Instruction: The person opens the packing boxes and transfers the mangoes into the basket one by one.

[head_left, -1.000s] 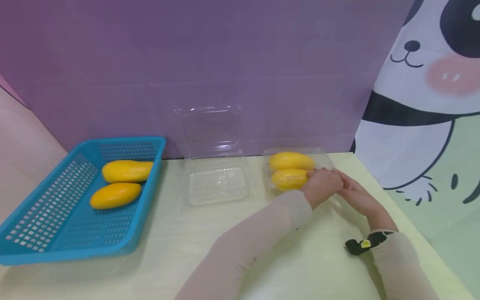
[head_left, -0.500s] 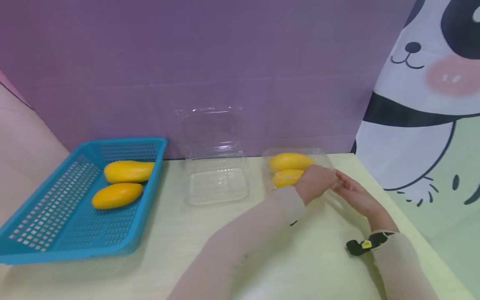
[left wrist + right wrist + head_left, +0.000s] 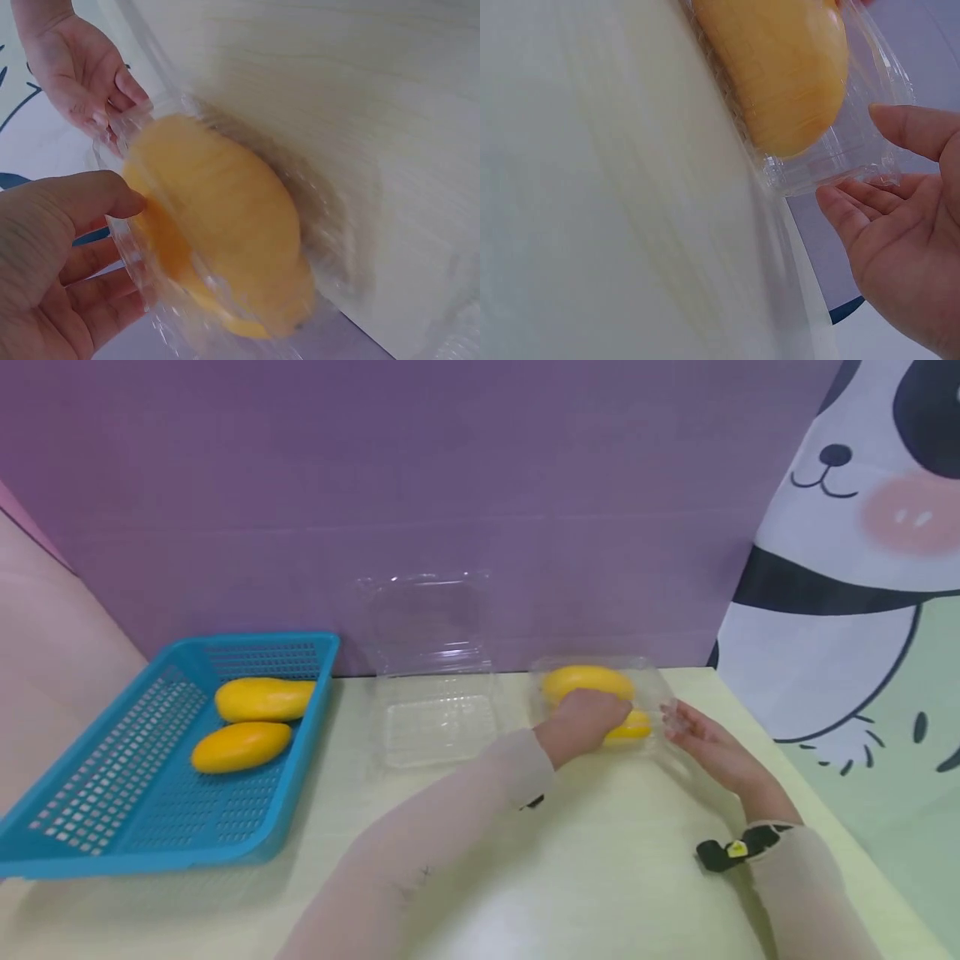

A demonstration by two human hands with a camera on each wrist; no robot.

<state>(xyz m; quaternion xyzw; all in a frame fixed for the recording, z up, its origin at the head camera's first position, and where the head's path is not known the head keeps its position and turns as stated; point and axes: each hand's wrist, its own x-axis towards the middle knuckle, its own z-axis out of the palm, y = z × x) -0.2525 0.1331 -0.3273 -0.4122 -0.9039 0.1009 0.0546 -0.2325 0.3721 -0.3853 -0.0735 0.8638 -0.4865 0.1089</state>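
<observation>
In the head view, a clear plastic clamshell box (image 3: pixel 652 681) at the back right of the table holds two long yellow fruits, one behind (image 3: pixel 585 681) and one in front (image 3: pixel 633 725). My left hand (image 3: pixel 585 718) reaches over the front fruit. In the left wrist view, its thumb lies at the plastic over the yellow fruit (image 3: pixel 225 217), with the fingers extended along the box's side. My right hand (image 3: pixel 708 743) is at the right end of the box. In the right wrist view, its fingertips (image 3: pixel 832 199) touch the plastic edge, and the thumb stands apart from them.
An opened, empty clear clamshell (image 3: pixel 438 727) stands left of the filled box, its lid upright against the purple backdrop (image 3: pixel 450 460). A blue mesh basket (image 3: pixel 270 827) at the left holds two more yellow fruits (image 3: pixel 242 747). The table's right edge runs beside my right forearm.
My left hand has moved left from the right end of the filled box, away from my right hand, uncovering the front fruit's right end. My right hand has stayed at that end.
</observation>
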